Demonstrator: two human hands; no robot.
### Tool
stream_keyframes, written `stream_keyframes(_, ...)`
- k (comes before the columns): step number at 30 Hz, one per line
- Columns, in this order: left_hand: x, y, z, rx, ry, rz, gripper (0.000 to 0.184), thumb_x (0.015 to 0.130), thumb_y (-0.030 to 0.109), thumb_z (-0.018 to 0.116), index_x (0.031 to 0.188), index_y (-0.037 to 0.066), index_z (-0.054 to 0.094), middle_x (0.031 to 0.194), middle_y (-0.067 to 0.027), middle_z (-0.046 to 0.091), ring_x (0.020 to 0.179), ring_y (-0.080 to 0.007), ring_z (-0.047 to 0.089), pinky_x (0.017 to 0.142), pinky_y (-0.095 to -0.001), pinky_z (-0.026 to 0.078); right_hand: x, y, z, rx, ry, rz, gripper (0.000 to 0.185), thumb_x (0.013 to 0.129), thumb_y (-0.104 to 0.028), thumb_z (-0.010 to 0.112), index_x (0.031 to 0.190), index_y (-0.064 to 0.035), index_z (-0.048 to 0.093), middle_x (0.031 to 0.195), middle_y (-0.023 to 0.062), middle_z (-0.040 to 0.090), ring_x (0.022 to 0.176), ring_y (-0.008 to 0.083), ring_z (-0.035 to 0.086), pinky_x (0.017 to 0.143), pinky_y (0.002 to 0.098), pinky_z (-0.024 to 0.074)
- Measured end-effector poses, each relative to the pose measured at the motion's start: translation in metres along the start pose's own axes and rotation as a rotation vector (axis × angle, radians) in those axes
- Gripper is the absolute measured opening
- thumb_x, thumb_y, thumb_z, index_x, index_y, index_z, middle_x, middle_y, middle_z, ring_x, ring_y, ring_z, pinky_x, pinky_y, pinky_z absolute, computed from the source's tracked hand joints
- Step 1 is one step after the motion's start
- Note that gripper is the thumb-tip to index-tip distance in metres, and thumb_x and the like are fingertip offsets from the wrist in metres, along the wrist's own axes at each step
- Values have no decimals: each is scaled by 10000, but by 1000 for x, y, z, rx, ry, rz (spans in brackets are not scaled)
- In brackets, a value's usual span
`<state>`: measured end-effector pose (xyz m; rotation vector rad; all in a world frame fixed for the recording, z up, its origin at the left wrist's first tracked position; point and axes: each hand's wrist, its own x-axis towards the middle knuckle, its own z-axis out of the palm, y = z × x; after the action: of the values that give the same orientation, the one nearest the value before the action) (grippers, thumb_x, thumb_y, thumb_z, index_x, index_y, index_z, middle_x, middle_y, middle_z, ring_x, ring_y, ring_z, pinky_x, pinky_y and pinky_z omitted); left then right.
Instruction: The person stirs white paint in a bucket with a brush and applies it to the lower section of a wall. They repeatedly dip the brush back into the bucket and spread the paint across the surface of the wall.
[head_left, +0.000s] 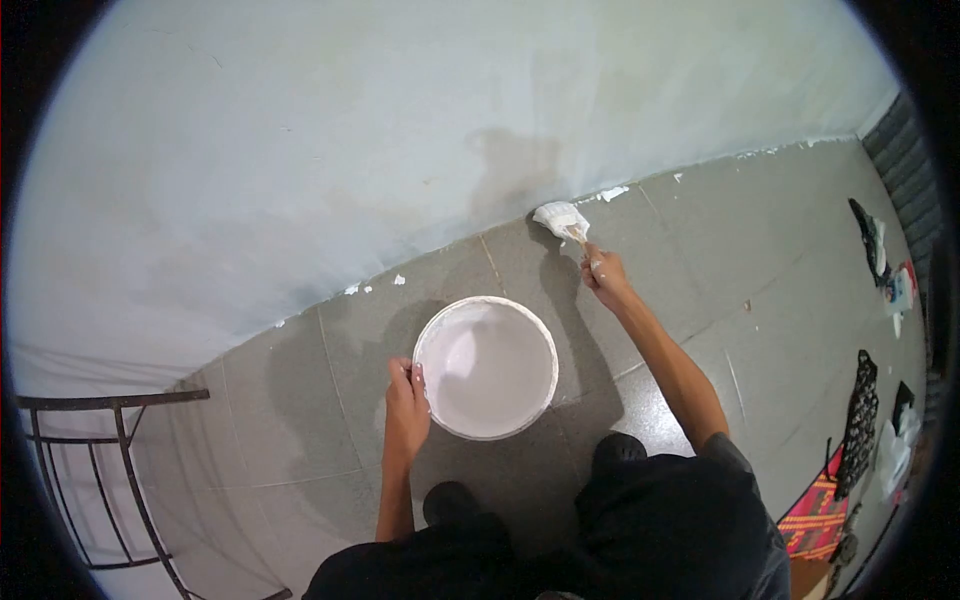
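A round white bucket (554,350) stands in front of my feet, pale inside, with paint smeared along its rim. My left hand (406,410) is closed on the bucket's left rim, white specks on its fingers. Reaching out to the wall's base, my right hand (604,274) grips the handle of a paintbrush (562,217). White paint coats the wide brush head, which is close to the line where the pale wall (300,150) meets the floor; whether it touches the wall I cannot tell.
White flecks (614,193) lie on the grey tiled floor (690,260) along the wall. A dark metal rack (128,450) stands at the left. On the right are a dark patterned cloth (857,425), a red striped cloth (815,520) and plastic bags (890,460).
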<state>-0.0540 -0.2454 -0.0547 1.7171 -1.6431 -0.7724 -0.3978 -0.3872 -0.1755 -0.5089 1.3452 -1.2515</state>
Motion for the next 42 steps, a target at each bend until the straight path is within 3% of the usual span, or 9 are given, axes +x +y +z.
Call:
stream_keyframes(9,-2,3,-1,-13,-5,-29,180,968,166,372,983,-14,388,779,-237,554,708,-374,569,650,-400,432,2,-18,19,-21,23,-88,279,900,-279,541,720,-75,474,606,1,432,457,87,393,394,237,287)
stream_keyframes(12,-1,2,-1,-16,2,-18,181,968,166,374,986,-13,389,784,-240,554,716,-381,568,656,-400,431,-20,-61,30,65,-43,-136,291,885,-261,546,708,-36,494,607,30,467,476,103,422,405,248,304)
stream_keyframes(17,-2,2,-2,-16,-13,-14,188,969,168,369,1000,-16,392,792,-241,553,720,-386,563,656,-402,428,-70,-132,51,125,-53,-174,285,879,-263,560,699,-68,457,597,7,446,471,70,380,402,222,264)
stream_keyframes(24,-3,5,-2,-44,-29,-32,165,969,153,366,986,-11,379,751,-197,510,658,-271,500,648,-373,420,-124,-191,77,58,-103,-457,283,896,-316,562,739,-92,489,534,-66,355,418,23,296,371,190,191)
stream_keyframes(27,-1,0,-1,-39,-23,-24,160,968,150,364,986,-8,375,748,-192,504,657,-256,487,653,-362,419,-113,-181,84,10,-3,-503,313,902,-335,557,724,-83,503,532,-54,382,407,28,310,367,197,195)
stream_keyframes(31,-2,3,-2,-37,-23,-26,161,969,153,362,992,-6,373,766,-206,518,670,-274,511,658,-362,421,-69,-130,73,-44,-64,-529,349,915,-336,532,703,-58,518,545,-16,462,409,52,402,356,212,282)
stream_keyframes(42,-2,0,-1,-51,-31,-33,166,968,162,366,997,-2,375,779,-208,524,678,-281,524,665,-375,424,-18,0,41,-258,66,-337,352,911,-332,538,692,-59,507,539,-14,443,398,52,372,343,235,254)
